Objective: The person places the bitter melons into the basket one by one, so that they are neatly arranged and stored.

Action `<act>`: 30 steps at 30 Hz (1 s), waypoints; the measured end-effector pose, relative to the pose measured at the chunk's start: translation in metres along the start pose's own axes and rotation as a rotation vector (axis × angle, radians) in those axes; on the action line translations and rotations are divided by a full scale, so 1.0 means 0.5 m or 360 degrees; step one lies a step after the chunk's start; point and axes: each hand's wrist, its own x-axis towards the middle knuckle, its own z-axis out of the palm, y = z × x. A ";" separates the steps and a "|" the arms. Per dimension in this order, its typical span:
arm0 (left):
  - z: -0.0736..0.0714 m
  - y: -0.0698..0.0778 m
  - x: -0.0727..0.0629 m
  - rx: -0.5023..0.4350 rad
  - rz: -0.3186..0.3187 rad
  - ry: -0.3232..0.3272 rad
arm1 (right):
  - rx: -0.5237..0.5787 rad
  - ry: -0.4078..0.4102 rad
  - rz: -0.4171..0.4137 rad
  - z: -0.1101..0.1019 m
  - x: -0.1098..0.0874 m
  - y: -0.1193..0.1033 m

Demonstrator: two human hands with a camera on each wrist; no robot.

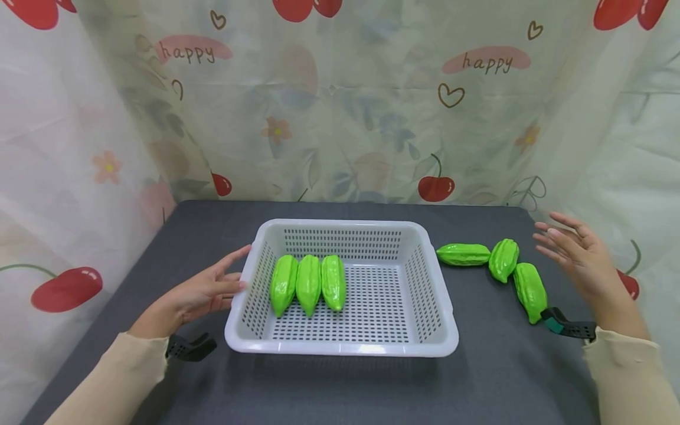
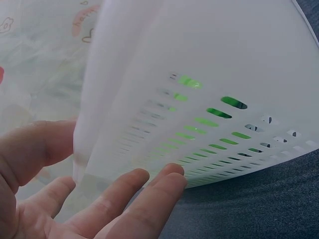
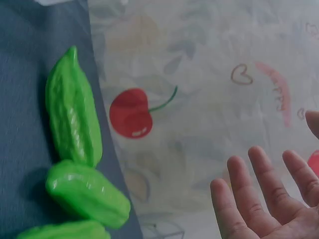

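A white perforated basket (image 1: 366,347) stands mid-table. Three bright green, ridged bitter melons (image 1: 308,285) lie side by side in its left half. At the basket's left rim is my left hand (image 1: 204,290), its fingers mostly straight and touching or very close to the outer wall; in the left wrist view the fingers (image 2: 124,199) lie beside that wall. My right hand (image 1: 587,262) is raised at the right, fingers spread, holding nothing. Left of it on the table are three more bitter melons: one lying sideways (image 1: 463,254), a middle one (image 1: 504,260) and a nearer one (image 1: 530,292).
The dark grey table (image 1: 340,389) ends at the back against a printed curtain (image 1: 340,118) with cherries and hearts. More curtain hangs at both sides. Each wrist wears a black strap (image 1: 191,347).
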 end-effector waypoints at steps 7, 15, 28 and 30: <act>0.001 0.000 0.000 0.0004 0.0002 0.0002 | -0.0107 0.0111 0.0142 -0.054 -0.011 0.030; 0.002 0.001 0.003 -0.0015 -0.0006 0.0008 | -0.0158 0.0199 0.0266 -0.125 -0.030 0.078; 0.004 -0.001 -0.003 -0.0004 0.0014 0.0032 | -0.0564 0.0084 0.0646 -0.159 -0.040 0.122; 0.004 -0.001 -0.003 -0.0003 0.0013 0.0035 | -0.0714 0.0036 0.0713 -0.158 -0.036 0.126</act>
